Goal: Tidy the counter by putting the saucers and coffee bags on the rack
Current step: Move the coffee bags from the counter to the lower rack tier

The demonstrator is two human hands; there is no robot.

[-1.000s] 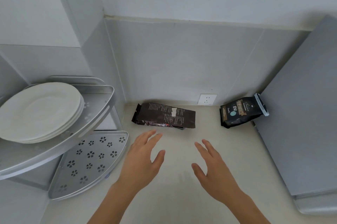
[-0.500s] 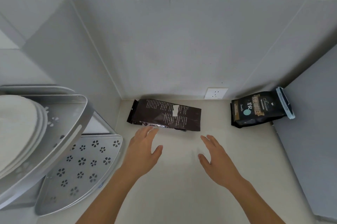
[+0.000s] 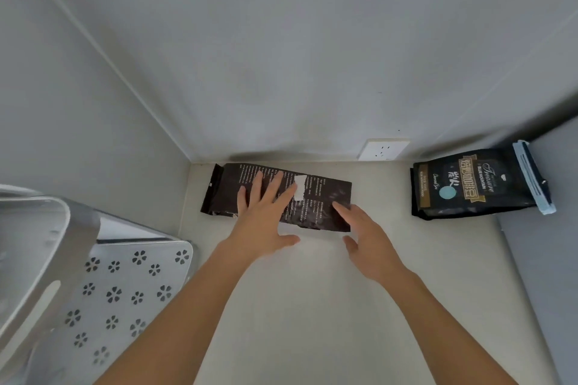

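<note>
A long dark brown coffee bag (image 3: 322,196) lies flat on the counter near the back wall. My left hand (image 3: 266,218) rests over its middle with fingers spread, thumb off its front edge. My right hand (image 3: 366,237) is open at the bag's right front corner, fingertips touching it. A second black coffee bag (image 3: 475,186) with gold print and a blue clip leans at the far right. The metal corner rack (image 3: 125,284) stands at the left; its perforated lower shelf is bare. The saucers are out of view.
The rack's upper shelf rim (image 3: 59,247) juts out at the left edge. A white wall socket (image 3: 383,149) sits behind the bags. A grey panel (image 3: 550,259) bounds the counter on the right. Beige counter (image 3: 312,306) spreads in front of the bags.
Both hands moved forward onto the brown bag; the left now lies on it, the right touches its corner. The view shifted right and down, so the stacked saucers left the frame.
</note>
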